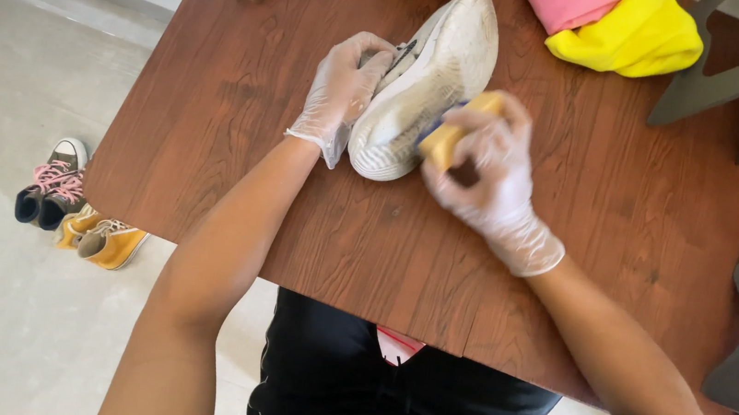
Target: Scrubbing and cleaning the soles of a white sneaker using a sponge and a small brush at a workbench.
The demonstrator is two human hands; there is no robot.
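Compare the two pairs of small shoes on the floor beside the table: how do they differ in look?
The black pair has pink laces and white toe caps; the yellow pair has pale laces and yellow toes. The black pair lies farther from the table; the yellow pair lies partly under its edge. Both are small lace-up shoes, set side by side on the pale floor.

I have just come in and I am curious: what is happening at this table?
A person in thin clear gloves is working on a white sneaker that lies sole-up on a wooden table. The left hand steadies the shoe at its side. The right hand presses a yellow sponge against the sole. Pink and yellow cloths lie further back.
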